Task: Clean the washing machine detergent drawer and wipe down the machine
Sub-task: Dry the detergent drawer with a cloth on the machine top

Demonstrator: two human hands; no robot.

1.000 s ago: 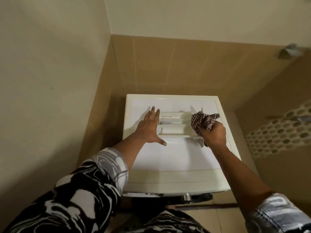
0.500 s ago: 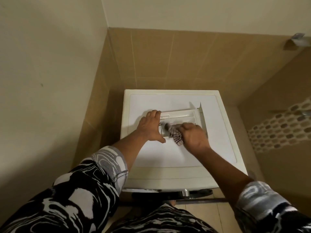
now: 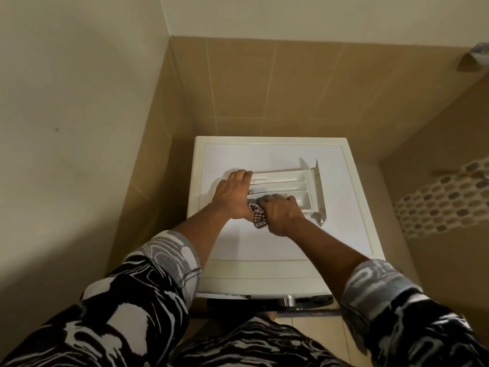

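A white detergent drawer (image 3: 288, 185) with three long compartments lies flat on top of the white washing machine (image 3: 277, 239), its front panel at the right end. My left hand (image 3: 234, 193) grips the drawer's left end, fingers curled over its far edge. My right hand (image 3: 281, 211) holds a bunched checkered cloth (image 3: 258, 214) and presses it into the left part of the nearest compartment. The cloth sticks out between my two hands; most of it is hidden under my right hand.
The machine stands in a corner, with a tan tiled wall (image 3: 291, 88) behind it and a cream wall (image 3: 79, 115) to the left. A mosaic tile strip (image 3: 444, 200) runs along the right wall. The machine's dark door rim (image 3: 270, 303) shows below its top's front edge.
My right hand brought the cloth from the drawer's right end down into the near compartment and slid it left. My left hand shifted from flat beside the drawer to gripping its left end.
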